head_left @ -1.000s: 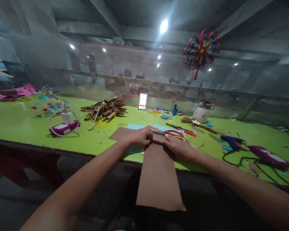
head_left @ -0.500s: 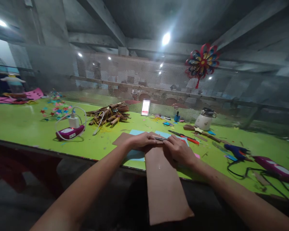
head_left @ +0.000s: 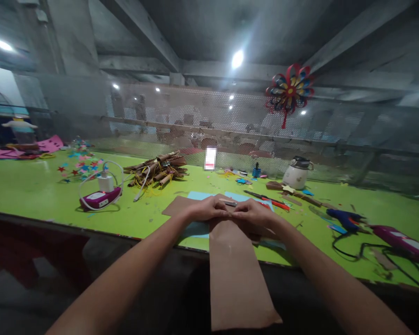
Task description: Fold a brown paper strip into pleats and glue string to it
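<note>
the left grip [head_left: 209, 208] and right grip [head_left: 253, 212] are pinched closed on the far end of a brown paper strip [head_left: 232, 274], whose length runs below them past the green counter [head_left: 148, 214]'s near edge; a slim metal piece [head_left: 231, 203] shows just beyond.

Okay so both arms are bare, with the left forearm [head_left: 145, 253] and right forearm [head_left: 316, 260] slanting in from the bottom corners toward the middle. The left hand [head_left: 210, 208] and right hand [head_left: 254, 212] are basically fingertip to fingertip, backs up, knuckles bent. Thumbs are on the near side, pointing at each other, fingers curled in a pinch.
</note>
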